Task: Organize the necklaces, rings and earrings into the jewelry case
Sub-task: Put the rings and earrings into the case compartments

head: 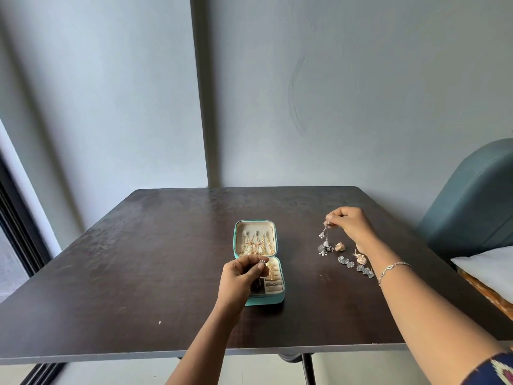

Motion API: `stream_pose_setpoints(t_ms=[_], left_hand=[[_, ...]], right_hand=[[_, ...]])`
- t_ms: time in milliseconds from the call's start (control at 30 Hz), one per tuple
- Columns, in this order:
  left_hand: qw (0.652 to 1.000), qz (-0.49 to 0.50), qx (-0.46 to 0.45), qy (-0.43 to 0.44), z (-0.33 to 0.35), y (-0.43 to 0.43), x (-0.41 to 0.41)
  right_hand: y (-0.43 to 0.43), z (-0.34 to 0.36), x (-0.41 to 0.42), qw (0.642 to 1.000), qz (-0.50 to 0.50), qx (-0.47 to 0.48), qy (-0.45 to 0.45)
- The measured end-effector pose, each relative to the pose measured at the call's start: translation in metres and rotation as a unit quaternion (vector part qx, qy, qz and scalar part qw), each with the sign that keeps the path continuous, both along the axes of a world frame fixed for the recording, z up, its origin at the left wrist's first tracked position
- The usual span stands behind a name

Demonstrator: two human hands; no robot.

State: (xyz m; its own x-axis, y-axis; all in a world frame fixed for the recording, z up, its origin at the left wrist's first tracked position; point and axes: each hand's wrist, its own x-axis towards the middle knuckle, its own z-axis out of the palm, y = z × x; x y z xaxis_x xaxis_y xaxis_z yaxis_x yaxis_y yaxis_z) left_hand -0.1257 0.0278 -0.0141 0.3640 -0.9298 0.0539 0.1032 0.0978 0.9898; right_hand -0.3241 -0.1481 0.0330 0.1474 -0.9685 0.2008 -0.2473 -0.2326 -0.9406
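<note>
At the middle of the table (138, 259), well back from its near edge, the case (266, 300) lies open with its lid half toward the wall (333, 107). Gold necklaces (254, 244) hang in the lid, and rings (273, 275) sit in the rolls of the near half.

The left hand (238, 279) hovers over the left side of the near half. Its fingers (251, 263) are curled and pinch a small silver piece (261, 262) above the rolls; I cannot tell whether it is a ring or an earring.

The right hand (354, 226) is to the right of the case and apart from it. Its fingers (337, 218) pinch the top of a drop earring (325, 245), which hangs straight down. Its lower cluster is at table level, but contact cannot be told.

Just beside that cluster lie gold earrings (340, 246) and flower earrings (346, 261). They form a loose row that runs toward the near right, under the wrist and its bracelet (392, 268).

A strip of dark wood separates this row from the case. A broad stretch of tabletop runs from the case to the left edge, and another to the near edge.

The far edge meets the wall. The right edge lies beyond the forearm, near a chair (472, 207).
</note>
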Motion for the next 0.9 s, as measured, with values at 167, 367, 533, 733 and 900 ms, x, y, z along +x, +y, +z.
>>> stream_pose_setpoints(t_ms=[167,367,533,733,900], left_hand=[[1.0,0.0,-0.002,-0.013,0.0,0.0,0.0],[1.0,-0.001,-0.005,-0.007,0.0,0.001,0.0],[1.0,-0.004,-0.009,0.003,-0.001,0.0,0.002],[1.0,-0.006,-0.012,0.011,-0.002,0.0,0.004],[1.0,-0.007,-0.02,0.014,-0.001,0.001,0.005]], right_hand=[[0.012,0.003,0.002,0.998,0.024,0.04,0.044],[0.02,-0.002,0.007,0.993,0.053,0.095,0.05],[0.027,-0.01,0.011,0.982,0.095,0.141,0.081],[0.027,-0.021,0.015,0.984,0.065,0.09,0.136],[0.024,-0.029,0.017,0.981,0.074,0.059,0.167]])
